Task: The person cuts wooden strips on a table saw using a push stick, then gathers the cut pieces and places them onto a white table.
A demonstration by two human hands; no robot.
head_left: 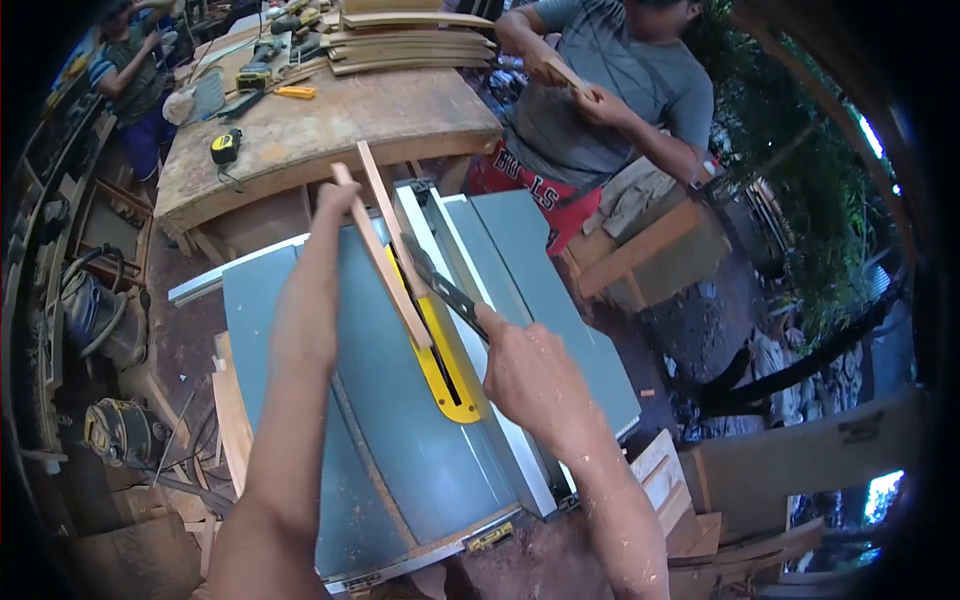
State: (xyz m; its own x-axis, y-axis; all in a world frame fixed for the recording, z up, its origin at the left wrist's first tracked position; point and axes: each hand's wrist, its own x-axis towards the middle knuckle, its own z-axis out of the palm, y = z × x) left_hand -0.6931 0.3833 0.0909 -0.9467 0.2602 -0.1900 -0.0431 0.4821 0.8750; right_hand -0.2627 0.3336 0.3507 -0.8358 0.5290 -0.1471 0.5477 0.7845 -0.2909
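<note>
My left hand (338, 196) is stretched far across the table saw (280, 330), its fingers closed round the far part of a narrow wood strip (384, 262). The strip's near end lies over the yellow insert plate (455, 400). A second wood strip (385, 195) runs beside it on the right, along the metal rip fence (500, 430). My right hand (530, 375) grips a black push stick (450, 295), whose far end is at the second strip. The saw blade cannot be made out.
Beyond the saw stands a wooden workbench (330, 120) with a tape measure (226, 147), tools and stacked boards (410, 50). A person in a grey shirt (620, 90) holds a wood piece at the far right. Another person (130, 70) stands far left. A shop vacuum (125, 432) sits at left.
</note>
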